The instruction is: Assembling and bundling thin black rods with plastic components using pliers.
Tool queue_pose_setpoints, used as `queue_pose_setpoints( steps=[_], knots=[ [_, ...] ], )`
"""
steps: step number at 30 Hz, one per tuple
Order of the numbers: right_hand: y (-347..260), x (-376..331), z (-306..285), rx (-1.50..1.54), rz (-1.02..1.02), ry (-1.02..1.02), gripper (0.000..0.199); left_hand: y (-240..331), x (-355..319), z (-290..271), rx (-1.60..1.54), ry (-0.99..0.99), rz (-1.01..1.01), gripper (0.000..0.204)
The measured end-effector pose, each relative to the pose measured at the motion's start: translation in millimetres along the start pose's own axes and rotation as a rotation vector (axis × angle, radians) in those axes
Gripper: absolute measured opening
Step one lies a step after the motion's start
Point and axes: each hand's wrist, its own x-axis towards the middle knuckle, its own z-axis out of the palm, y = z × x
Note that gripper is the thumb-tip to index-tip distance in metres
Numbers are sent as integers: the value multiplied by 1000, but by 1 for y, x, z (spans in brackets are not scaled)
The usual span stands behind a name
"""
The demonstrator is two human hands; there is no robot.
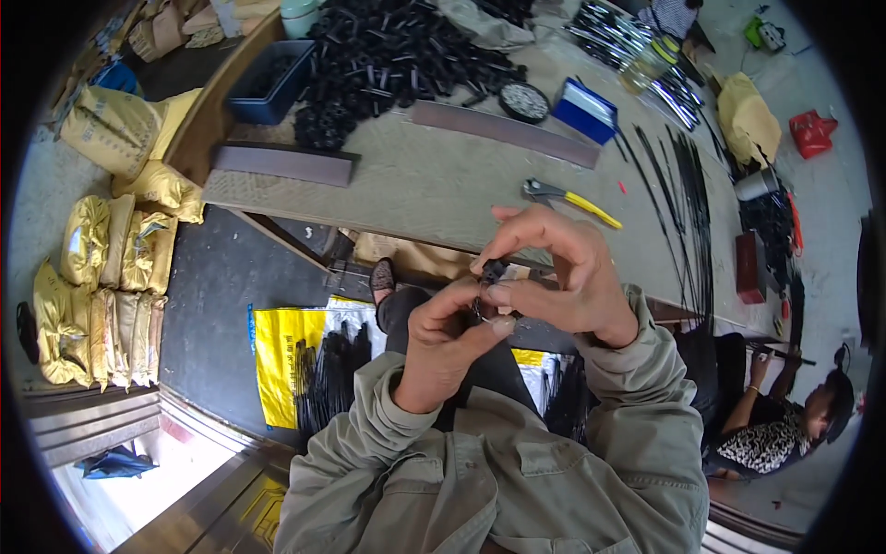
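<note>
Head view: a small black plastic part (pixel 493 270) sits at picture centre, pinched between both hands just in front of the chest. Right hand (pixel 563 277) fingers close round it from 1 o'clock, thumb and forefinger clamped on its upper end; left hand (pixel 448 337) fingers close from 7 o'clock on a thin ring or wire loop (pixel 482 309) beneath it. The part looks light, rigid and probably smooth, best gripped by its sides with fingertips. Its exact shape is hidden by the fingers, and whether part and loop are joined cannot be told. At 12 o'clock lies the tabletop (pixel 434 185), bearing yellow-handled pliers (pixel 568 197), a heap of black parts (pixel 388 60) and a blue box (pixel 585 110). At 8 o'clock a yellow bag (pixel 286 360) lies on the floor; at 4 o'clock sits another person (pixel 784 425), cut off by the rim.
</note>
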Motion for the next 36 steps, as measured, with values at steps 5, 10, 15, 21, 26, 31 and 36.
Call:
queue_pose_setpoints(
  steps=[5, 10, 15, 21, 26, 31, 36],
  knots=[
    [-1, -30, -14, -186, -95, 12, 24, -11, -3, 21, -1, 14, -44, 27],
    [2, -49, -22, -176, -118, 67, 29, -18, -8, 29, 66, 45, -5, 25],
    [-4, -55, -18, -538, -212, 163, 27, -22, -5, 34, 68, 57, -6, 24],
    [22, -64, -12, -513, -301, 312, 25, -23, -2, 24, -64, -52, -91, 25],
    [27, -60, 3, -520, -384, 447, 25, -26, -3, 20, 2, -22, -54, 29],
    [30, -59, 5, -549, -465, 449, 25, -21, -1, 25, 62, 61, 64, 32],
    [35, -58, 35, 255, -116, 843, 24, -22, -4, 26, 138, 109, 150, 28]
  ],
)
